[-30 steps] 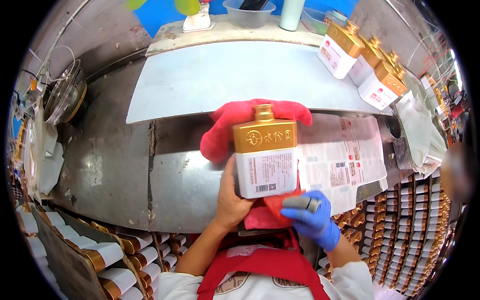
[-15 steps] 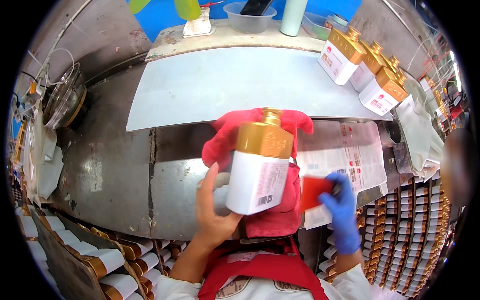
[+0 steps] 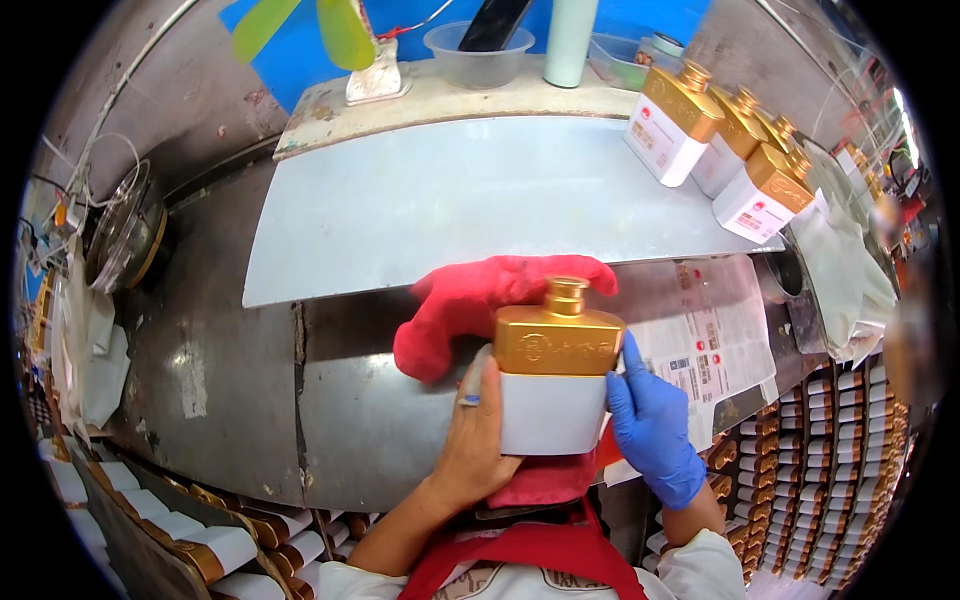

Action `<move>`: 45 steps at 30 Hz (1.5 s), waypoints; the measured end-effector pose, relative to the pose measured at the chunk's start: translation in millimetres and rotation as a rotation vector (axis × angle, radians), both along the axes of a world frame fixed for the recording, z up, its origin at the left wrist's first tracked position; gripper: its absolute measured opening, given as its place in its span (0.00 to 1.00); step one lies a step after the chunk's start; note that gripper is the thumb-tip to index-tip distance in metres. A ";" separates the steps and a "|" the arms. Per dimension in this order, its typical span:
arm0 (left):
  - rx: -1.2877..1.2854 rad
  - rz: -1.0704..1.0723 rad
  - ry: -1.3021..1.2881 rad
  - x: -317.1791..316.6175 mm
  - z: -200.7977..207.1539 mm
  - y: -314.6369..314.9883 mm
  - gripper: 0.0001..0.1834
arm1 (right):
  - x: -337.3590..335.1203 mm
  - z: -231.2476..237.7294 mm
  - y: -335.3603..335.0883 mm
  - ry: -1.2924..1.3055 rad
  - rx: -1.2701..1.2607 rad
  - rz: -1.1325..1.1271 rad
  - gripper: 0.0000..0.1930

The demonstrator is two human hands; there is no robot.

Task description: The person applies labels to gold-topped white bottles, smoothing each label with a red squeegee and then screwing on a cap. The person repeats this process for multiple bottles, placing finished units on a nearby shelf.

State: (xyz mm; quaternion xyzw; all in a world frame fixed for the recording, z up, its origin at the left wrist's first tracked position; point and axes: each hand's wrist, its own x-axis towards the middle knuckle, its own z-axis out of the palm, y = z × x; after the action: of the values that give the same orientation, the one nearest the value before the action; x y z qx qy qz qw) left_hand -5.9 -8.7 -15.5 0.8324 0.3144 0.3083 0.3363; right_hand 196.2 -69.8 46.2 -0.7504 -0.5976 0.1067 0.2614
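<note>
A white bottle with gold shoulders and neck (image 3: 552, 415) stands roughly upright between my hands, its plain white face toward me. My left hand (image 3: 478, 435) is closed around its left side, with a blue-and-white ring or band on one finger. My right hand (image 3: 655, 430), in a blue glove, has its fingers against the bottle's right edge. A red flat scraper (image 3: 607, 447) shows partly below those fingers, the rest hidden by glove and bottle. Behind the bottle lies a red cloth-covered padded support (image 3: 480, 290), and more red cloth (image 3: 540, 482) shows beneath it.
Several similar bottles (image 3: 668, 125) stand at the back right of the pale board (image 3: 430, 200). Printed label sheets (image 3: 715, 330) lie to my right. Racks of bottles (image 3: 810, 470) fill the lower right, with more at lower left. A small fan (image 3: 350, 35) stands at the back.
The bottle has turned from its printed face to its plain white face and is more upright. My right hand has come in from the label sheets to the bottle's right side.
</note>
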 end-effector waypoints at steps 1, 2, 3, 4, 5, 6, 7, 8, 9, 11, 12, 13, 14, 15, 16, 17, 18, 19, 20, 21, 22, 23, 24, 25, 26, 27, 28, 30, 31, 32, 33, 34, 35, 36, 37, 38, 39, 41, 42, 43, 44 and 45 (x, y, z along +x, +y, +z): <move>-0.040 0.018 0.006 0.0 -3.4 -2.4 0.58 | 1.0 -4.2 1.9 0.008 0.023 0.035 0.27; -0.079 0.029 -0.003 0.9 -5.8 -5.7 0.59 | -2.1 0.8 6.3 0.007 0.007 0.071 0.28; -0.115 0.029 -0.055 -3.4 -8.8 -7.4 0.60 | -8.9 6.3 15.2 0.007 -0.011 0.107 0.29; -0.050 0.102 -0.076 -8.5 -12.6 -15.2 0.60 | -13.2 9.1 21.6 0.006 -0.033 0.136 0.30; -0.112 0.109 -0.124 -10.8 -16.0 -15.6 0.58 | -14.7 5.5 26.3 0.019 -0.034 0.123 0.31; -0.177 0.114 -0.169 -10.3 -18.4 -13.8 0.57 | -13.3 -4.1 31.5 0.032 -0.035 0.110 0.32; -0.138 0.115 -0.137 -10.7 -16.8 -11.0 0.57 | -10.7 -10.9 34.4 0.052 -0.028 0.117 0.33; -0.099 0.116 -0.105 -10.4 -13.3 -9.1 0.57 | -6.0 -12.5 31.0 0.134 -0.050 0.115 0.33; -0.059 0.118 -0.075 -8.8 -9.8 -8.1 0.57 | -1.7 -13.3 26.6 0.217 -0.072 0.114 0.34; -0.166 0.117 -0.125 -8.7 -4.7 -9.7 0.57 | 8.0 -9.9 17.6 0.478 -0.197 0.107 0.33; -0.220 0.118 -0.149 -7.9 -3.8 -10.3 0.57 | 21.0 -10.7 10.5 0.454 -0.207 0.137 0.32; -0.196 0.144 -0.126 -9.1 -4.0 -11.7 0.57 | 37.2 -15.6 2.2 0.432 -0.217 0.175 0.31; -0.175 0.169 -0.103 -10.0 -5.6 -13.2 0.57 | 56.2 -22.6 -5.8 0.410 -0.231 0.212 0.30; -0.155 0.197 -0.082 -10.7 -7.0 -14.5 0.57 | 79.5 -31.7 -12.6 0.421 -0.234 0.188 0.28; -0.164 0.201 -0.074 -9.7 -6.9 -15.2 0.58 | 106.5 -40.7 -19.9 0.428 -0.238 0.157 0.26; -0.171 0.206 -0.066 -8.6 -5.5 -15.8 0.58 | 133.9 -49.4 -25.1 0.464 -0.186 0.093 0.25; -0.175 0.212 -0.057 -7.6 -4.0 -16.0 0.58 | 161.1 -56.9 -27.6 0.499 -0.131 0.031 0.25; -0.186 0.199 -0.063 -6.5 -3.0 -15.9 0.58 | 187.8 -61.5 -27.4 0.470 -0.112 -0.055 0.25; -0.195 0.188 -0.068 -6.5 -2.7 -16.0 0.59 | 213.3 -65.5 -23.5 0.442 -0.093 -0.138 0.24; -0.203 0.180 -0.073 -6.6 -3.2 -15.9 0.59 | 238.6 -70.3 -17.3 0.280 -0.057 -0.106 0.24; -0.203 0.179 -0.068 -7.3 -4.6 -15.1 0.59 | 258.4 -71.3 -8.0 0.119 -0.023 -0.071 0.24; -0.199 0.188 -0.057 -9.1 -5.5 -14.9 0.59 | 266.3 -63.6 7.5 0.045 -0.103 -0.061 0.23; -0.195 0.196 -0.047 -9.1 -6.2 -15.8 0.59 | 272.8 -53.8 22.3 -0.030 -0.183 -0.052 0.23; -0.188 0.229 -0.013 -9.4 -4.7 -17.6 0.59 | 278.7 -49.7 37.7 -0.102 -0.261 -0.037 0.22; -0.185 0.247 0.017 -8.3 -2.2 -18.2 0.59 | 290.5 -53.1 45.0 -0.176 -0.238 -0.009 0.22; -0.182 0.264 0.046 -7.1 -0.6 -18.6 0.59 | 305.1 -62.6 51.1 -0.250 -0.214 0.017 0.21; -0.189 0.267 0.056 -8.0 -1.3 -18.6 0.59 | 319.4 -74.3 59.6 -0.322 -0.187 0.045 0.20; -0.205 0.268 0.075 -9.8 -2.8 -18.5 0.59 | 341.8 -84.6 73.8 -0.221 -0.316 0.091 0.25; -0.206 0.263 0.062 -10.0 -2.6 -20.2 0.59 | 344.1 -83.8 80.9 -0.167 -0.372 0.116 0.28; -0.207 0.257 0.049 -10.0 -1.6 -21.5 0.59 | 345.3 -83.8 85.4 -0.113 -0.427 0.140 0.30; -0.207 0.250 0.036 -8.9 0.3 -21.4 0.59 | 345.9 -84.1 87.7 -0.120 -0.428 0.145 0.31; -0.183 0.252 0.057 -7.5 2.7 -21.5 0.59 | 344.5 -83.1 89.0 -0.128 -0.432 0.150 0.33; -0.159 0.254 0.078 -6.2 5.5 -21.8 0.58 | 342.3 -82.5 90.3 -0.135 -0.435 0.155 0.34; -0.135 0.255 0.100 -5.4 6.8 -21.6 0.58 | 338.3 -82.8 92.6 -0.189 -0.457 0.135 0.34; -0.147 0.249 0.081 -4.4 5.8 -21.1 0.58 | 333.7 -80.4 94.6 -0.247 -0.478 0.113 0.34; -0.158 0.244 0.064 -4.1 4.2 -20.8 0.58 | 331.4 -80.7 96.0 -0.304 -0.498 0.093 0.34; -0.170 0.241 0.047 -4.4 3.1 -20.7 0.57 | 332.1 -82.9 96.7 -0.316 -0.510 0.080 0.34; -0.170 0.235 0.061 -4.2 2.2 -19.7 0.57 | 337.4 -82.1 98.5 -0.351 -0.532 0.054 0.34; -0.170 0.234 0.069 -5.1 1.9 -19.7 0.57 | 339.4 -83.8 100.1 -0.270 -0.538 0.053 0.34; -0.180 0.229 0.048 -5.5 1.5 -20.0 0.57 | 342.5 -85.0 102.4 -0.194 -0.543 0.051 0.34; -0.190 0.224 0.028 -6.2 1.1 -20.5 0.57 | 345.5 -87.4 103.9 -0.118 -0.547 0.049 0.33; -0.199 0.219 0.008 -6.9 0.8 -21.2 0.57 | 349.7 -91.8 103.2 -0.090 -0.509 0.027 0.33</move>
State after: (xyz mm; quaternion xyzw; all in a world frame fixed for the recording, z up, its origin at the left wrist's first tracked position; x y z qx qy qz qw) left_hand -12.8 -29.9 -14.7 0.7570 0.4336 0.3070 0.3804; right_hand 545.8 33.4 -45.5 -0.7881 -0.5724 0.2237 0.0360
